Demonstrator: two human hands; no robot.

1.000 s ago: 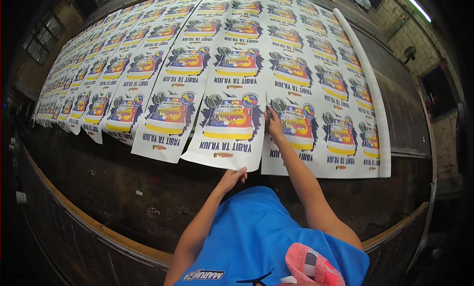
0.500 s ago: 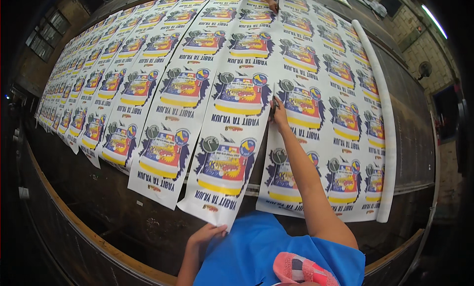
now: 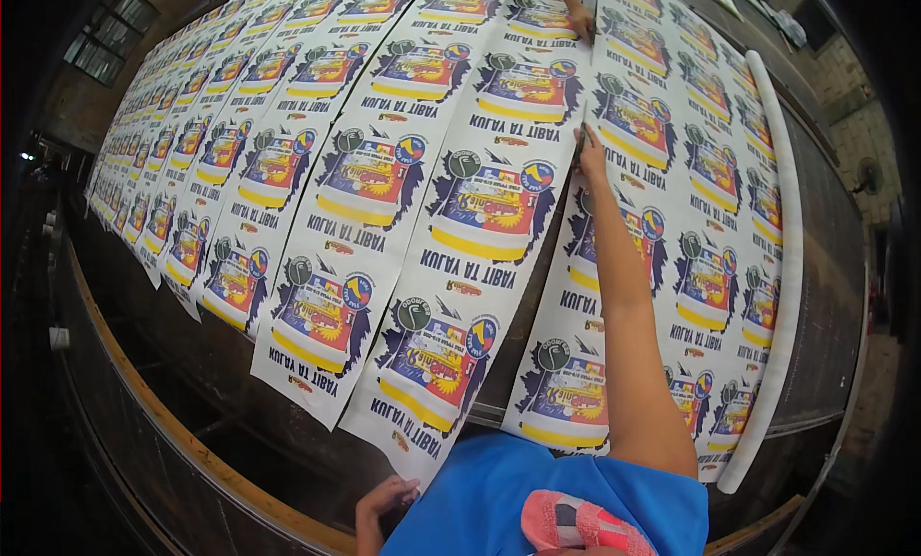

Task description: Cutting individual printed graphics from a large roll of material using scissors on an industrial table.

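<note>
A wide white printed sheet [image 3: 662, 206] lies across the long table, covered in repeated blue, red and yellow designs. My right hand [image 3: 593, 156] is closed on dark-handled scissors [image 3: 579, 151], whose blades point away along the gap between two columns of prints. Left of this cut, a printed strip [image 3: 451, 287] hangs over the near table edge toward me. At its near corner my left hand [image 3: 386, 498] pinches the material. A co-worker's hand [image 3: 580, 23] is on the same line at the far side, beside a small dark tool.
Several separated printed strips [image 3: 360, 177] lie side by side to the left, ends over the table edge. A rolled white edge [image 3: 782, 268] borders the sheet on the right. The dark table [image 3: 830, 259] extends beyond it. A wooden rail [image 3: 163, 417] curves along the near left.
My right hand and the scissors have moved farther away along the sheet, lengthening the cut. My left hand keeps its pinch on the strip's corner, now lower in view. The view has shifted.
</note>
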